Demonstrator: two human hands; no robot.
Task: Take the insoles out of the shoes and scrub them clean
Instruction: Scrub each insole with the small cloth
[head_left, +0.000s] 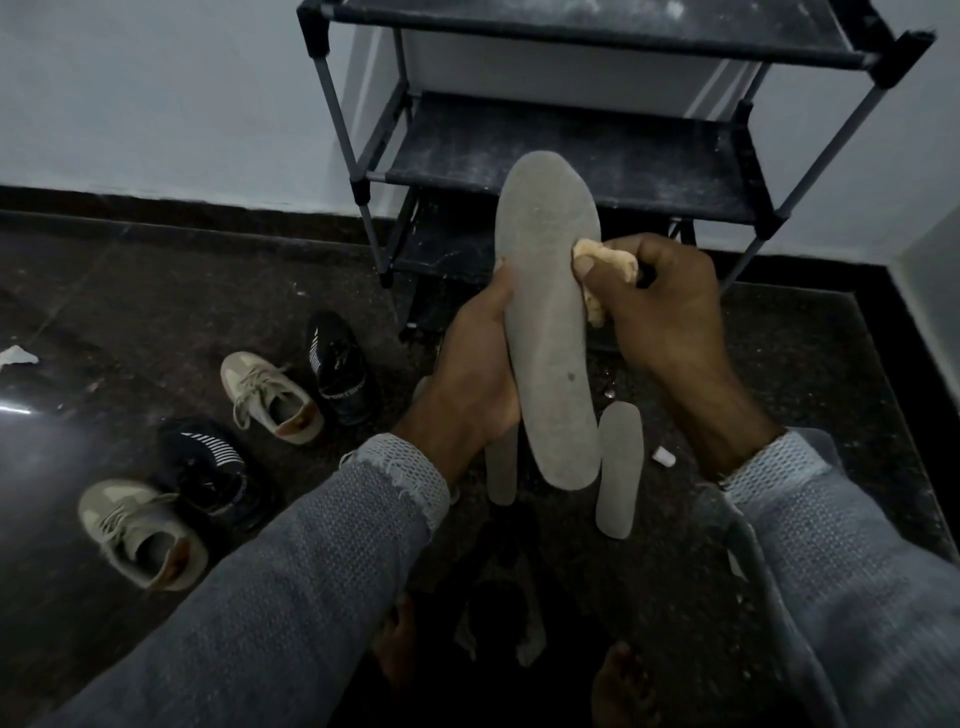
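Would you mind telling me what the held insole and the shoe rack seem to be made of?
Insole: probably foam with a matte grey, felt-like face; no shine, slightly speckled.
Shoe rack: likely grey metal tubes in black plastic corner joints, with dusty dark shelves, possibly fabric.

You've got a plain grey insole (550, 332) w/ one small dark speck, gripped in your left hand (475, 374); pale yellow-cream cloth (608, 260) bunched in your right hand (670, 306). Two more grey insoles (618, 467) on the dark speckled floor (156, 322) just below your hands. Left of your left hand: beige sneakers (270, 397) w/ tan lining, black sneakers (337, 364) w/ white stripes. Beyond your hands: black shelf rack (571, 150), grey poles, white dust smears. Both sleeves (311, 571) grey, mesh-pattern knit
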